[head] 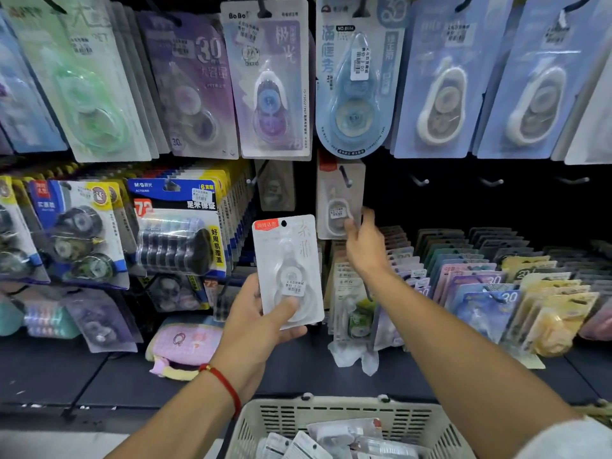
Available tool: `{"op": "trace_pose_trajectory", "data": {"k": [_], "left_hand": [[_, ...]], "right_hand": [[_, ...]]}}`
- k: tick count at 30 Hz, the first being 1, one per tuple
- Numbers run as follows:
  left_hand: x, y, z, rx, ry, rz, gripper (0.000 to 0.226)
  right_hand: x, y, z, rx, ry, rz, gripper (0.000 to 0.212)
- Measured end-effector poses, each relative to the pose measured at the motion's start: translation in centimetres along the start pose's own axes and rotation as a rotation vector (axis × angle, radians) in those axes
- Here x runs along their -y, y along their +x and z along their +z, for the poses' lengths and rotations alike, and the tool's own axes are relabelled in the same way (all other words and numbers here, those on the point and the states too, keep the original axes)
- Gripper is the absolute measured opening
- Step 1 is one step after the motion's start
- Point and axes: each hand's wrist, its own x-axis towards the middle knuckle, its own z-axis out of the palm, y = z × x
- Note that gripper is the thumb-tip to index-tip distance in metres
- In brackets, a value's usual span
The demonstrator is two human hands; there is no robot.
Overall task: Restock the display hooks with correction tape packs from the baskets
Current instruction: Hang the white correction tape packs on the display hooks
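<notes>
Hands each hold one pack: left hand (261,321) upright, right hand (362,243) at hook (346,178).

Upper centre, a purple pack (192,84) reads "30"; beside it a pale card (270,77) reads "BoBo". The blue pack (356,77) shows "NO.884A". Middle left, the M&G pack (175,226) reads "72".

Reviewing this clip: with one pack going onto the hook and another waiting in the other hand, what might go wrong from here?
1. The right hand pinches only the lower edge of the beige carded pack at the black metal hook; it may slip off and fall.
2. The left hand holds the white carded correction tape pack loosely by its bottom; it might drop beside, not into, the cream plastic basket.
</notes>
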Motion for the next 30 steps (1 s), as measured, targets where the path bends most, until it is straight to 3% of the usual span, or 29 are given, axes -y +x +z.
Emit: {"op": "trace_pose_trajectory", "data": {"k": [3,6,8,11,13,18,24,30], "left_hand": [[-0.1,0.0,0.3,0.019,-0.016,0.003,0.037],[-0.3,-0.1,0.5,0.045,-0.03,0.007,0.036],[-0.5,-0.1,0.7,0.073,-0.036,0.017,0.037],[-0.6,-0.2,1.3,0.109,-0.042,0.036,0.035],[-0.7,-0.3,1.6,0.141,-0.048,0.061,0.036],[-0.7,-0.5,2.1,0.154,-0.021,0.116,0.063],[-0.5,-0.3,2.5,0.17,0.087,0.192,0.073],[-1.4,-0.9,3.0,0.189,0.079,0.19,0.075]], "right_hand": [[0.2,-1.2,-1.3,0.005,-0.029,0.048,0.053],[0.7,-4.3,-3.4,0.055,-0.015,-0.021,0.041],[1.4,-6.9,-4.8,0.147,0.093,-0.092,0.023],[3.4,-10.7,-6.5,0.371,0.262,-0.148,0.026],[4.3,-12.3,-6.9,0.435,0.287,-0.17,0.024],[3.8,-12.8,-7.2,0.369,0.333,-0.164,0.029],[3.0,-10.9,-8.4,0.185,0.46,-0.084,0.029],[3.2,-10.5,-8.5,0.186,0.562,-0.087,0.031]]}}
